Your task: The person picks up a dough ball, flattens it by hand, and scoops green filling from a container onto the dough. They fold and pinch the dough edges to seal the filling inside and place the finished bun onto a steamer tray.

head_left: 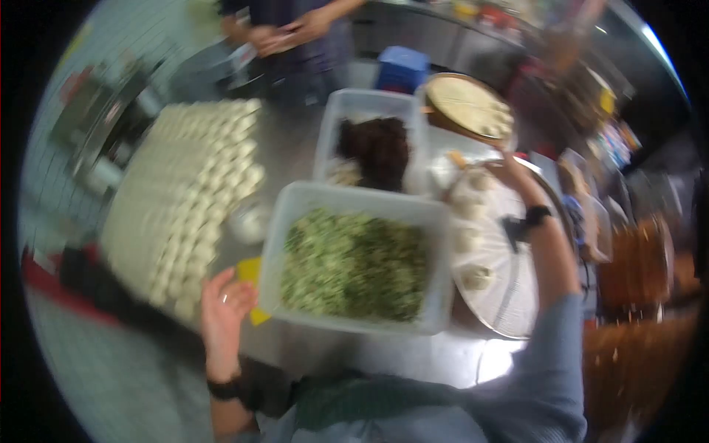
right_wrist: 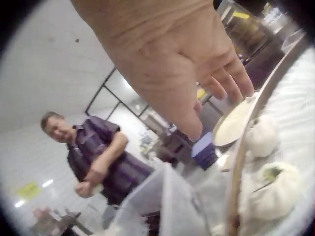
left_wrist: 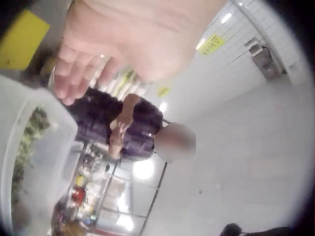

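My left hand (head_left: 224, 325), a ring on one finger, has its fingers loosely extended beside a plastic tub (head_left: 354, 323) of chopped green filling (head_left: 351, 258). A flat yellow sheet (head_left: 249, 269) lies between that hand and the tub. Nothing shows in its palm in the left wrist view. To the right, my right hand (head_left: 509, 174) reaches over a round lined tray (head_left: 513, 295) holding several pleated white buns (head_left: 478, 277). Its fingers (right_wrist: 229, 81) are spread and hold nothing, overlapping the rim of a farther round tray (right_wrist: 230, 125) in the right wrist view.
Rows of white dough pieces (head_left: 185, 214) fill the left side, with a small bowl (head_left: 249, 220) beside them. A second tub (head_left: 369, 97) with dark filling stands behind the first. Beyond are a blue container (head_left: 402, 68) and a standing person (head_left: 306, 52).
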Demonstrator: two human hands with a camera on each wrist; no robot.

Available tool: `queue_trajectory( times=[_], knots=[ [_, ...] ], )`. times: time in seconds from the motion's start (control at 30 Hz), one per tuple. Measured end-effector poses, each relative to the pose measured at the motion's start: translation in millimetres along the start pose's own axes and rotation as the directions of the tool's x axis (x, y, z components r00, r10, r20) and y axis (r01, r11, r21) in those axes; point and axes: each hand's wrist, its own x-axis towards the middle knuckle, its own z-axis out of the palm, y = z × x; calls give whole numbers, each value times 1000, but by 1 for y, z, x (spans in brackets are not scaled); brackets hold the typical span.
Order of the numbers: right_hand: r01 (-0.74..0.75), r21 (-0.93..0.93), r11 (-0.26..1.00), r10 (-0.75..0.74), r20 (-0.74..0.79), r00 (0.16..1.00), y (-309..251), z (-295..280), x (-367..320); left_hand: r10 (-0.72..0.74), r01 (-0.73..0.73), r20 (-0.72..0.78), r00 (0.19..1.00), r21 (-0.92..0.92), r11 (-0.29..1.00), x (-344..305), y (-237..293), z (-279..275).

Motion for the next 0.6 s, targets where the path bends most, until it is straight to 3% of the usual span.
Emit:
queue_trajectory(
  times=[0.07,0.13,0.2,0.27,0.33,0.4,0.47,0.6],
  knots=[
    [256,-113,960,-267,-93,959,-21,1,10,56,-53,-79,995,34,998,8,1,-35],
    [250,164,954,-257,23,966,-97,-1,-17,10,-9,-138,990,4,1000,18,-3,-70],
    [347,297,889,-398,131,908,-177,12,-53,-29,30,-227,973,2,1000,28,-17,-103],
    [447,375,812,-532,161,831,-275,30,-117,-41,34,-269,962,-33,999,32,-31,-130],
    [577,473,665,-712,170,682,-332,74,-148,-28,28,-370,929,-6,1000,36,-45,-155],
    [454,620,640,-715,265,647,-387,128,-175,-30,9,-435,900,-50,999,36,-46,-171],
    [485,552,679,-721,377,581,-423,200,-191,-2,-32,-462,887,-66,997,30,-43,-188],
    [506,446,739,-673,451,586,-458,328,-227,-51,-3,-529,847,-102,995,21,-42,-227]
  ],
)
